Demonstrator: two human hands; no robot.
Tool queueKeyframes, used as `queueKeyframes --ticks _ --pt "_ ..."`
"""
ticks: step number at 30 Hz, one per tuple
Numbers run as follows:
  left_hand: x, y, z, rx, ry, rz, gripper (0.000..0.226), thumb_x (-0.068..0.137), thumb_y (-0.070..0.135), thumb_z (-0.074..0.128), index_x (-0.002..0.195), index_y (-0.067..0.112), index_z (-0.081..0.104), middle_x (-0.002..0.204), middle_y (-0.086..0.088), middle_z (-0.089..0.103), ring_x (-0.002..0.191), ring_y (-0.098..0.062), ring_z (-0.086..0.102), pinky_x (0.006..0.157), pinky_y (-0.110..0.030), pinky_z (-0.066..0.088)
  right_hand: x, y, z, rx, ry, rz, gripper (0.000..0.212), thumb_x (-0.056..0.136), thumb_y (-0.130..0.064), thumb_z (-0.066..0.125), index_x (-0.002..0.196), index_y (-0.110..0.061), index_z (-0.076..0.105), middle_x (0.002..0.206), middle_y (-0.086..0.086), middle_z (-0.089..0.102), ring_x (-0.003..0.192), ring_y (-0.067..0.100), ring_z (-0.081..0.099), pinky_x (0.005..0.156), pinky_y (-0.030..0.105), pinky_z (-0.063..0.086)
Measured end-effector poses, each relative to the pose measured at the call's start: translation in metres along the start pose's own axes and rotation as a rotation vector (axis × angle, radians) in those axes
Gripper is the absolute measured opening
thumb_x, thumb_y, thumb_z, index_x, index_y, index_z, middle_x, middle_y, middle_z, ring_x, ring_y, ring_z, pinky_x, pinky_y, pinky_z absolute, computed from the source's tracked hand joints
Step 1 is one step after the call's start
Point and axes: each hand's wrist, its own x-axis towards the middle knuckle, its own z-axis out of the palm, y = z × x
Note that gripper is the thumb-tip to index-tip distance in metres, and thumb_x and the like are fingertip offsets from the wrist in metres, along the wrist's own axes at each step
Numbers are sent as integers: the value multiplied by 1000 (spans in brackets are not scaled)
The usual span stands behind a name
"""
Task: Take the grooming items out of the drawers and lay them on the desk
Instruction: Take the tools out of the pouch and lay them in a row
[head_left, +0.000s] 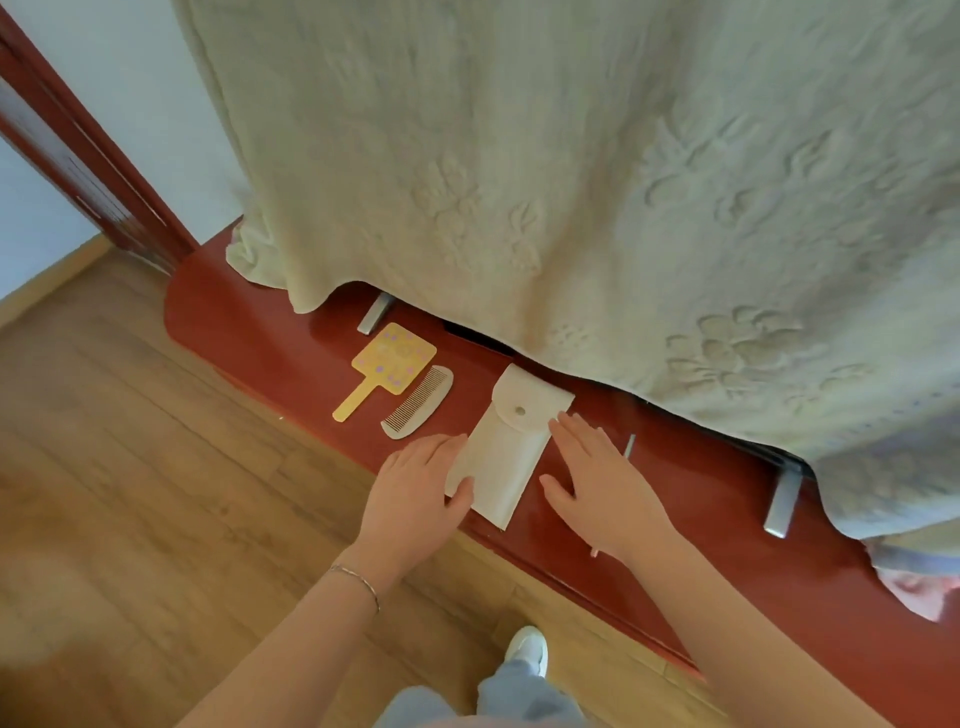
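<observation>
A white snap-button pouch (506, 452) lies flat on the red desk top (249, 317), its flap end pointing far and its open end toward the near edge. The left hand (418, 480) rests on the pouch's left side with fingers straight and together, the thumb lying across the pouch's near-left corner; it curls round nothing. The right hand (597, 473) lies flat just right of the pouch, fingers stretched out and fingertips touching the pouch's right edge near the flap, holding nothing. Left of the pouch, close beside each other, lie a pale comb (418, 402) and a yellow hand mirror (387, 366) with its handle toward the near-left. A cream embossed cloth (571, 182) hangs over the far part of the desk, covering most of it. Silver bar handles (782, 501) show at the cloth's lower edge. A thin bracelet (358, 579) circles the left wrist.
</observation>
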Motion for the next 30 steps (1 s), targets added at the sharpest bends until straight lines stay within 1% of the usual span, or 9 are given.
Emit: queueKeyframes --ticks 7,13,17,20,22,24,26,28,30 --pt "43 -1 19 -40 -91 101 45 89 34 51 131 17 45 131 0 52 120 -17 47 100 -29 38 18 0 12 -11 -4 113 59 97 -35 35 149 -16 13 158 0 8 145 14 4 111 23 -4" --pt "54 -9 36 -59 -209 197 70 85 49 54 142 21 25 148 1 29 134 -15 28 108 -24 26 48 -14 22 -33 54 225 58 95 -26 40 147 -15 18 158 1 7 145 16 7 116 30 12" --pt "55 -18 40 -75 -206 301 76 84 49 57 144 20 21 153 -2 22 138 -17 24 109 -22 21 64 -24 31 0 53 308 60 94 -37 43 146 -17 21 158 -1 11 144 14 11 111 32 28" --pt "59 -23 41 -121 -212 340 74 81 48 61 141 20 27 151 -4 25 136 -18 27 108 -23 25 72 -27 43 -4 100 352 53 94 -42 43 140 -18 33 156 -2 21 143 12 16 104 32 37" --pt "62 -27 40 -120 -223 362 75 81 50 59 141 20 25 149 -4 26 135 -18 28 106 -23 30 75 -26 48 19 162 380 45 94 -39 46 133 -16 44 152 0 30 141 14 25 102 32 39" --pt "68 -30 37 -122 -233 372 75 81 51 59 140 21 26 148 -3 27 133 -16 31 103 -21 34 79 -26 52 -12 200 376 41 90 -29 58 125 -9 54 143 8 46 132 22 42 97 35 45" --pt "72 -31 36 -131 -243 379 74 80 51 61 139 23 27 147 -1 28 130 -14 35 101 -18 35 83 -23 58 -58 201 359 40 74 -16 75 110 -1 64 120 17 63 111 29 62 80 37 56" --pt "74 -30 36 -138 -263 363 77 78 51 62 140 23 26 147 0 27 129 -13 37 99 -17 37 87 -22 61 -112 186 365 42 58 -10 85 96 0 69 103 17 71 95 27 69 67 32 59" --pt "76 -28 35 -164 -299 299 85 77 50 66 143 22 20 147 -1 29 130 -13 38 98 -19 38 88 -24 59 -145 238 351 40 52 -7 87 88 -2 72 95 15 73 88 24 71 64 29 57"
